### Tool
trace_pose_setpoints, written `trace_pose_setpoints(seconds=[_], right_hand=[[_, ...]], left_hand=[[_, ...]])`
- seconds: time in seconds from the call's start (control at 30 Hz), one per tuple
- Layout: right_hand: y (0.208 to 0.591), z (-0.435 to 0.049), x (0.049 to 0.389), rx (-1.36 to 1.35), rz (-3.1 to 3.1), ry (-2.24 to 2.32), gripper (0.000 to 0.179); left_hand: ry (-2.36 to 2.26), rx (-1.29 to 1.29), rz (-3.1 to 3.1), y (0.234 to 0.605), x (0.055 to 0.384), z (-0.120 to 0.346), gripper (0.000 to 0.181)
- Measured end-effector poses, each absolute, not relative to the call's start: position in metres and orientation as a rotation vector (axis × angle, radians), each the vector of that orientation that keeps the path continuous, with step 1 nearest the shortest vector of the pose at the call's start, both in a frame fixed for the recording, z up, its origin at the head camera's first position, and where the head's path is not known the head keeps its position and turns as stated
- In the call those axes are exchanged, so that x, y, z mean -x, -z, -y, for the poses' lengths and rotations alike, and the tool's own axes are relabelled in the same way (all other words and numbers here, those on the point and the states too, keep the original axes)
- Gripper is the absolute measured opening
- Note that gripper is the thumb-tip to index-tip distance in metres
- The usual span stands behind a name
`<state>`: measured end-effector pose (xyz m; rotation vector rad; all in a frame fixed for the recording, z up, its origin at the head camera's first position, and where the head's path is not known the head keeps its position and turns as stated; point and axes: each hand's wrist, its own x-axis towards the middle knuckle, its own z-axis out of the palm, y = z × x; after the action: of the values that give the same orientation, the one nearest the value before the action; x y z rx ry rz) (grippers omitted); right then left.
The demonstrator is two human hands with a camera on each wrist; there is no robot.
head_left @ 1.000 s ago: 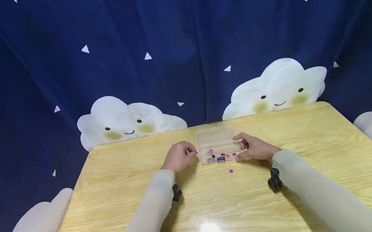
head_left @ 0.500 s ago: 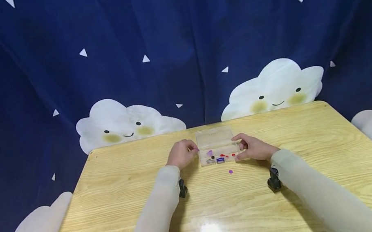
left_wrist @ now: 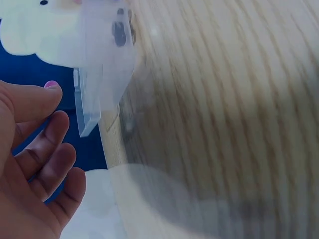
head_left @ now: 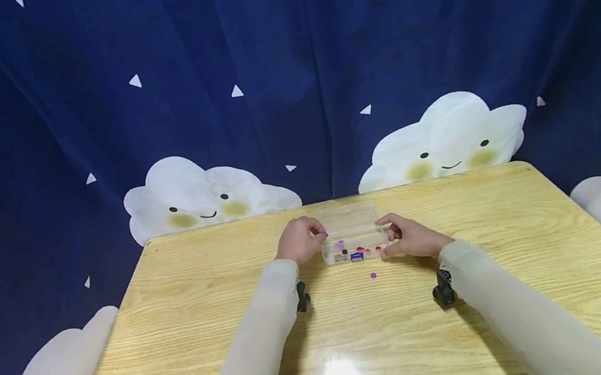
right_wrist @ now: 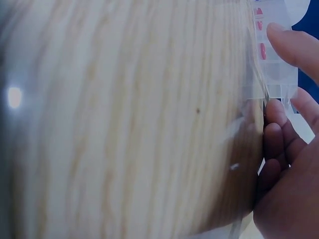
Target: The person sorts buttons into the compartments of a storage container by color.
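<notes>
A clear plastic box [head_left: 360, 243] stands on the table with its lid [head_left: 348, 218] raised at the back. Inside lie small round pieces in purple, black and red, and a blue latch or piece [head_left: 357, 256] shows at its front. At the box's left end, my left hand [head_left: 298, 241] pinches a small purple disc [left_wrist: 51, 84], mostly hidden by thumb and finger and held above the table. My right hand [head_left: 415, 241] holds the box's right end, thumb at the front wall and fingers round the side and back. Its other fingers [right_wrist: 272, 139] curl near the tabletop.
A loose purple disc [head_left: 373, 276] lies on the wooden table [head_left: 361, 324] in front of the box. A dark blue curtain [head_left: 188, 100] with white clouds hangs behind the table's back edge. Black cameras [head_left: 443, 293] sit at the wrists.
My left hand has moved right and slightly away from me, from beside the box to its left back corner, still pinching the purple disc. The right hand and the box have stayed put.
</notes>
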<state>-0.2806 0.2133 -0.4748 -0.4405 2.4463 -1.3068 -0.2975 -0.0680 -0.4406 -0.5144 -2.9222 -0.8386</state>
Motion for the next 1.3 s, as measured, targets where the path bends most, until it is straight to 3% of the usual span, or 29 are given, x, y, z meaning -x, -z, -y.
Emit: trace_pose_setpoints(seconds=[1.3], right_hand=[[0.482, -0.218, 0.284, 0.417, -2.413, 1.353, 0.072]], left_hand=[[0.619, 0.489, 3.019, 0.436, 0.292, 0.040, 0.008]])
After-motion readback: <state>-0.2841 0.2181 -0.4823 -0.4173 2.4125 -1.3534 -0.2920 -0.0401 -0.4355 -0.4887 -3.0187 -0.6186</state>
